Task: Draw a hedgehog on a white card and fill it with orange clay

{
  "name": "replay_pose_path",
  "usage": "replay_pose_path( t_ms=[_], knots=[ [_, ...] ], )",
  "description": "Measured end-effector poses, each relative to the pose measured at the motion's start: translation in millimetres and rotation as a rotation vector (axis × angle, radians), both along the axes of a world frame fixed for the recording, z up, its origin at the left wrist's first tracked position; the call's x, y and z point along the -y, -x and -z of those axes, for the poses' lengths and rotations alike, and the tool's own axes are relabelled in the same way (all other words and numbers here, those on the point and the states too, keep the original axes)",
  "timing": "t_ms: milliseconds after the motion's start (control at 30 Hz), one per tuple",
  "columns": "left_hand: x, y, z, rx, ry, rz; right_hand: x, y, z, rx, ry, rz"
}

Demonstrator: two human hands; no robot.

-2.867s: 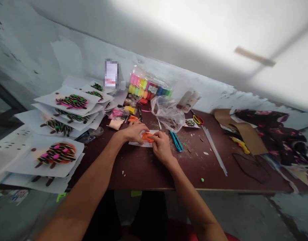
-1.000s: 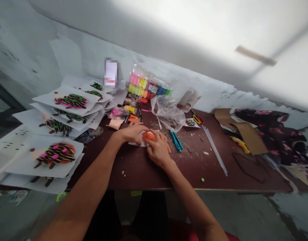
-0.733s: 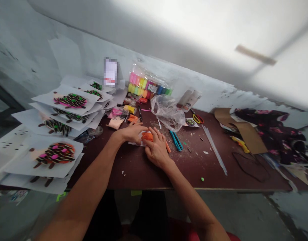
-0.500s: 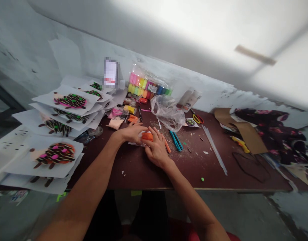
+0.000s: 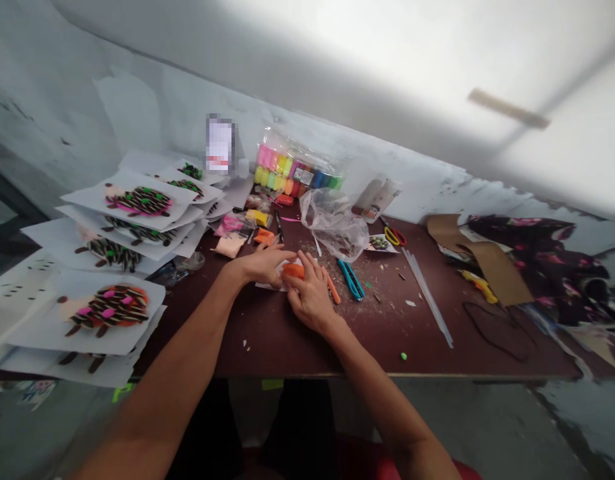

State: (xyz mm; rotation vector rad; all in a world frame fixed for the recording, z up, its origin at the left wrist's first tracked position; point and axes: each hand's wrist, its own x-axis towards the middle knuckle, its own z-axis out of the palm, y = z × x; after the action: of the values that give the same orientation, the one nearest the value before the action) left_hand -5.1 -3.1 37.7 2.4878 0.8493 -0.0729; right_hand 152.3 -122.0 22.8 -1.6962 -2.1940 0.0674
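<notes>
We work across the tabletop (image 5: pixel 287 347) from left to right. At the far left lie overlapping white sheets (image 5: pixel 112 340), each bearing a hedgehog picture in dark strips with pink and green dots. Beyond their right edge, near the wall, sit a bag of clay blocks (image 5: pixel 297 167) in many colours and a pale pink clay scrap (image 5: pixel 230 247).

Our left hand (image 5: pixel 262 265) lies with its fingers extended and slightly parted, its fingertips on a white paper slip (image 5: pixel 272 284); we cannot tell whether it grips the slip. The orange clay piece (image 5: pixel 293 271) sits on this slip, between the two hands and partly covered by the right hand. Our right hand (image 5: pixel 311 293) is curled over the near side of the clay, with its fingers closed on it.

Just right of that hand lie an orange stick (image 5: pixel 333 291) and teal scissors (image 5: pixel 350 280). Behind them is a crumpled plastic bag (image 5: pixel 333 227). Farther right we find a long clear strip (image 5: pixel 427 297), brown cardboard (image 5: pixel 497 263), and dark floral cloth (image 5: pixel 532 267).
</notes>
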Motion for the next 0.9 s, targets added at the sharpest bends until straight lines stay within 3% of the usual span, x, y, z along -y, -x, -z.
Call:
replay_pose_path(
  t_ms=[533, 900],
  knots=[
    [4.5, -1.0, -7.4, -0.027, 0.024, -0.015, 1.6, 2.1, 1.3, 0.040, 0.025, -0.035],
    [2.6, 0.0, -5.0, -0.014, 0.010, -0.006, 0.7, 0.6, 0.7, 0.034, 0.013, 0.022]
  ],
)
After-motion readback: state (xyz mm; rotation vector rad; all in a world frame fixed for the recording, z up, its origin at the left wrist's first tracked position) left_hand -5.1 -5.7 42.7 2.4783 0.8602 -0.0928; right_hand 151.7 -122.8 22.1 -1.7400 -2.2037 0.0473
